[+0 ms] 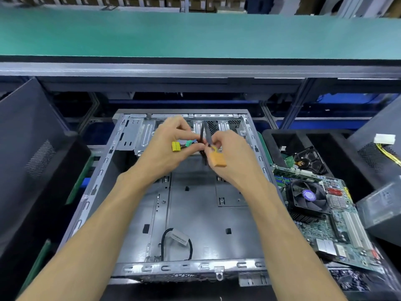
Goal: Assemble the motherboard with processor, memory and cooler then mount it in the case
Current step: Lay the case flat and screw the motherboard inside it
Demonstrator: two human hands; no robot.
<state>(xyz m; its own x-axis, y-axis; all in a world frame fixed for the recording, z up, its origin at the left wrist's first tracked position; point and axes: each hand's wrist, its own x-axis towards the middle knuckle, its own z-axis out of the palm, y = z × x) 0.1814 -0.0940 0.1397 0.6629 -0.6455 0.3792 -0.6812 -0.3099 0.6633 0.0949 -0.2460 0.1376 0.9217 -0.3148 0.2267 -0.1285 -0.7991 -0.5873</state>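
Cables (202, 137) pinched between both hands' fingers (196, 135) | above open case (195, 213)

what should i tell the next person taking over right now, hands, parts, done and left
Left hand: holds a bunch of case cables, with yellow connector and green connector sticking out.
Right hand: fingers pinch the black cables, orange connector hanging below.
Both hands are above the open case, which lies flat with no board in it.
Motherboard sits to the right of the case, cooler fan already on it.
Done: cooler fitted. Processor and memory cannot be confirmed.
Left: clear the cables aside, mount the board in the case.
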